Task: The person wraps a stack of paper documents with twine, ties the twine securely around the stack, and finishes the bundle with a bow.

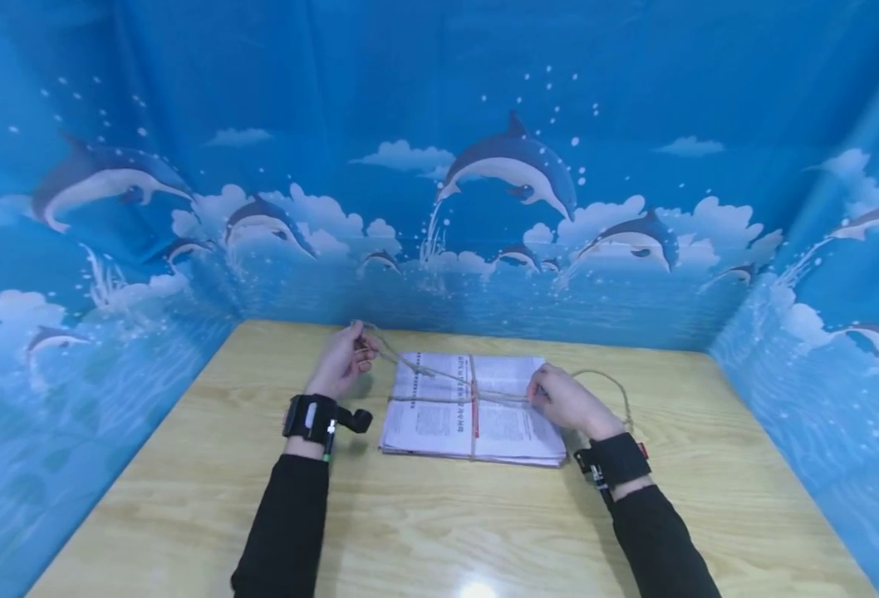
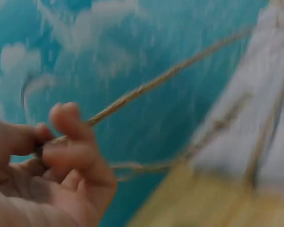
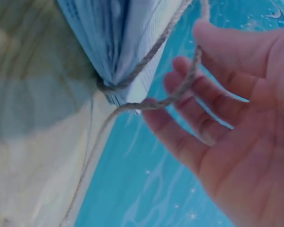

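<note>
A stack of newspapers [image 1: 518, 436] lies flat on the table, with jute twine [image 1: 432, 400] crossing it both ways. At its far left corner, my left hand [image 1: 342, 361] pinches one length of twine, raised above the tabletop. In the left wrist view, the twine [image 2: 146, 87] runs taut from the fingers [image 2: 73, 156] toward the paper. Over the right part of the stack, my right hand [image 1: 570, 399] pinches another length of twine. In the right wrist view, the twine [image 3: 180, 90] passes between thumb and index finger, its other fingers loosely curled.
The twine's loose tail [image 1: 611, 380] loops over the table behind my right wrist. A wooden table [image 1: 410, 523] carries the stack. Blue dolphin-print curtains [image 1: 380, 75] hang along its back and sides. Each wrist wears a black strap [image 1: 311, 418].
</note>
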`<state>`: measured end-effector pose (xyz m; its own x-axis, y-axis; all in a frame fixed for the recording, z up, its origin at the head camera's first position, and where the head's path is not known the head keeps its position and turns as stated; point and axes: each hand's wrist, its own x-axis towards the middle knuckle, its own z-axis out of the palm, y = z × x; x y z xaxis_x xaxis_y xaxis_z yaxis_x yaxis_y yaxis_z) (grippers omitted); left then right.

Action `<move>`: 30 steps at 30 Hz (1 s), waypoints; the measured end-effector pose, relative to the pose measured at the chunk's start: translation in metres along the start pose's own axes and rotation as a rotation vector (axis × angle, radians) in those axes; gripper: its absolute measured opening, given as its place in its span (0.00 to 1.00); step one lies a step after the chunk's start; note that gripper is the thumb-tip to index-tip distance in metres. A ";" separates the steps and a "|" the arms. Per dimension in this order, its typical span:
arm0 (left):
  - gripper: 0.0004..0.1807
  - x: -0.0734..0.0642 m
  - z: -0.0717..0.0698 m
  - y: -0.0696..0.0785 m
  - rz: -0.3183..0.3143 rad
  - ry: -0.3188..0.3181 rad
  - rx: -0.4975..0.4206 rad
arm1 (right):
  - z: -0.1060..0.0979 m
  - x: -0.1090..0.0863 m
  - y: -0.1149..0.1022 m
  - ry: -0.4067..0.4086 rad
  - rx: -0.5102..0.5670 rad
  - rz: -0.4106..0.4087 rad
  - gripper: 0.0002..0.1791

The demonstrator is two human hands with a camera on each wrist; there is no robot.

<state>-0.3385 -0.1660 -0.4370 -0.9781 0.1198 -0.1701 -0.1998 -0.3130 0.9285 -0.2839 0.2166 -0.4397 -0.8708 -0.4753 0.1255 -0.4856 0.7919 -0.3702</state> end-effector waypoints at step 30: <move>0.04 -0.002 0.063 -0.047 0.497 -0.140 1.502 | 0.018 0.009 0.001 -0.007 0.068 0.080 0.04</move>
<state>-0.3234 -0.0925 -0.4590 -0.8959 0.4021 0.1888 0.4441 0.8196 0.3619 -0.2910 0.2068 -0.4553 -0.9058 -0.4147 0.0866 -0.4082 0.7997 -0.4402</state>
